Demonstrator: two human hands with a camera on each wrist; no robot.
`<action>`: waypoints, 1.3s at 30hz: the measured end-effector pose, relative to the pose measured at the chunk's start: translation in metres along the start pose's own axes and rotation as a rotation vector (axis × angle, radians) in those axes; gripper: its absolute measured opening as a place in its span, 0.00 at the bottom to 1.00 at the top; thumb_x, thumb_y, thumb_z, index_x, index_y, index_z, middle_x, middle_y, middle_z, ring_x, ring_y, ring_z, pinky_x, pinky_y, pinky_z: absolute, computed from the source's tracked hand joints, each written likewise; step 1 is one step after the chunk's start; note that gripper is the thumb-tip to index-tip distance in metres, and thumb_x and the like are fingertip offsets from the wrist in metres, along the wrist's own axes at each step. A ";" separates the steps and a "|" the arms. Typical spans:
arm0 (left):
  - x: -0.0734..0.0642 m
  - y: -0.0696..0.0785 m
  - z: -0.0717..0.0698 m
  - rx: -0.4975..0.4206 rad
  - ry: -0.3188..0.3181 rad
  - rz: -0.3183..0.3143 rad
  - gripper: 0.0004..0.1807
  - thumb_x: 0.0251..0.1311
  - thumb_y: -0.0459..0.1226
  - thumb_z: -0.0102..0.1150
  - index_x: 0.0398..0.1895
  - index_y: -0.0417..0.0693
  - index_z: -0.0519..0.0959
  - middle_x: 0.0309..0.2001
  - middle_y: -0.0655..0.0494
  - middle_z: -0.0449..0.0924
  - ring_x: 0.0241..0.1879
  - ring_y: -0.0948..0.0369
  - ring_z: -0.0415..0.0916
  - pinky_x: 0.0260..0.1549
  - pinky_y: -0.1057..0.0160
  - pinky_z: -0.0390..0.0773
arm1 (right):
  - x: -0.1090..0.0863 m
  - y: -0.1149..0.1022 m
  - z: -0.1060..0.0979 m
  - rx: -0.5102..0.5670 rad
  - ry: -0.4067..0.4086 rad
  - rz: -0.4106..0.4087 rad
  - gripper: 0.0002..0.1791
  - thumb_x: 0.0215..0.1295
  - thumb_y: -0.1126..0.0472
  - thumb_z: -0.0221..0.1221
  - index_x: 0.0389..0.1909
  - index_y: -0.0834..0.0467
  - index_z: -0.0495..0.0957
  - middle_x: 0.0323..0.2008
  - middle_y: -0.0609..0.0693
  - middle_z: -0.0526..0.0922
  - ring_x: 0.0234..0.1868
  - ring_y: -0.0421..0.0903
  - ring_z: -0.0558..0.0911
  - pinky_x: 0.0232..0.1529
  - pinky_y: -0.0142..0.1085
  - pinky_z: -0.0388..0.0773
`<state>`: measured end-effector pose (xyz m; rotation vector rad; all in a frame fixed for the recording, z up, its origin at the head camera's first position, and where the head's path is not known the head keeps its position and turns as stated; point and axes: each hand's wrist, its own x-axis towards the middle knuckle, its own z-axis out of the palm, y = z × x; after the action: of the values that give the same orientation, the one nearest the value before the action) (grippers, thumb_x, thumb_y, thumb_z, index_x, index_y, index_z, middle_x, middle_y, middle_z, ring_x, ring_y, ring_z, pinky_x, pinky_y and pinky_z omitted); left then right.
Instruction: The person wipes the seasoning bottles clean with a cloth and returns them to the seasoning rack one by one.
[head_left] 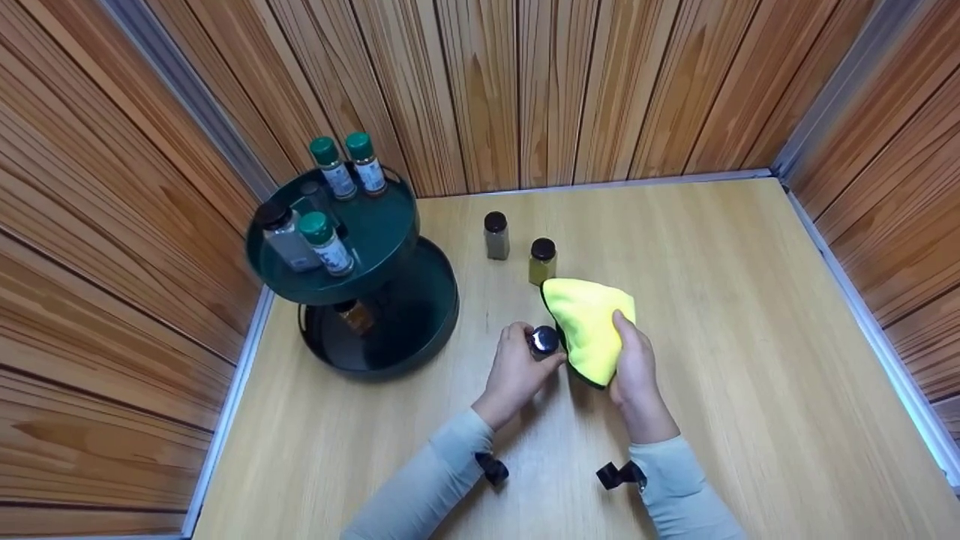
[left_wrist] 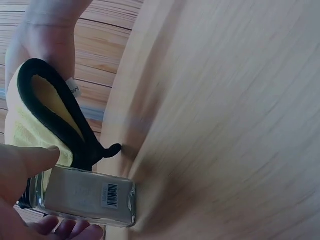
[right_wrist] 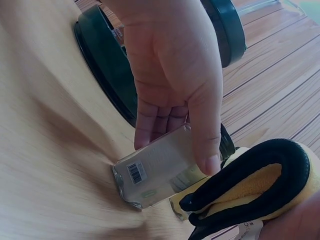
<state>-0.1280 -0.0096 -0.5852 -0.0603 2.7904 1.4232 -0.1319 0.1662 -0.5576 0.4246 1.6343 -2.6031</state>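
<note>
Slipping looks like the main risk: the left hand (head_left: 517,367) holds a small glass jar (head_left: 543,341) only between thumb and curled fingers, with its bottom corner resting on the table (head_left: 720,315), so a firm rub from the cloth could twist the jar out of that light grip and send it rolling. A sideways push could also knock the two dark-capped jars (head_left: 496,235) standing just above the cloth in the head view, since they are close and unsupported. The right hand (head_left: 634,360) is closed around a folded yellow cloth (head_left: 589,322) with a black edge, thumb over the top, pressing it against the cap end of the jar at the centre of the frame. In the left wrist view the jar (left_wrist: 85,200) lies tilted, barcode label outward, with the cloth (left_wrist: 35,125) just behind it at the left edge; the right wrist view shows the same jar (right_wrist: 155,172) under the left hand's thumb, the cloth (right_wrist: 260,190) at lower right. Both forearms reach in from the bottom of the frame, wrists bent inward toward each other. A green two-tier rack (head_left: 375,247) with green-capped bottles (head_left: 345,165) stands at the left, well apart from the hands.
</note>
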 end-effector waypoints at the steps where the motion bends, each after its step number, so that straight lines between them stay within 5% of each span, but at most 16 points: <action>1: 0.000 0.000 -0.001 -0.006 -0.006 -0.001 0.37 0.53 0.49 0.78 0.58 0.41 0.71 0.53 0.49 0.73 0.56 0.56 0.74 0.61 0.58 0.75 | 0.000 0.000 0.000 0.002 0.000 0.000 0.22 0.81 0.47 0.48 0.53 0.63 0.74 0.38 0.47 0.85 0.40 0.44 0.84 0.45 0.37 0.81; 18: 0.008 -0.010 -0.023 -0.097 -0.211 0.105 0.27 0.54 0.35 0.75 0.57 0.38 0.77 0.55 0.43 0.82 0.58 0.49 0.78 0.61 0.51 0.76 | -0.003 0.008 0.001 -0.012 -0.004 0.008 0.21 0.79 0.47 0.50 0.45 0.62 0.77 0.33 0.50 0.85 0.35 0.45 0.84 0.40 0.37 0.81; 29: 0.006 -0.007 -0.023 0.004 -0.110 0.079 0.28 0.49 0.43 0.81 0.51 0.43 0.79 0.49 0.48 0.81 0.51 0.56 0.78 0.56 0.54 0.77 | -0.001 0.008 0.009 -0.010 -0.014 0.011 0.22 0.79 0.48 0.51 0.48 0.66 0.76 0.33 0.51 0.85 0.35 0.46 0.84 0.41 0.38 0.82; 39: 0.014 -0.003 -0.028 0.032 -0.181 0.120 0.20 0.51 0.39 0.79 0.44 0.45 0.82 0.40 0.50 0.82 0.38 0.61 0.73 0.40 0.60 0.75 | -0.003 0.005 0.014 -0.031 -0.042 -0.011 0.22 0.79 0.47 0.50 0.45 0.65 0.77 0.31 0.52 0.85 0.32 0.46 0.84 0.35 0.38 0.82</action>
<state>-0.1419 -0.0344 -0.5711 0.2288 2.7073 1.3315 -0.1315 0.1506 -0.5559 0.3580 1.6665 -2.5722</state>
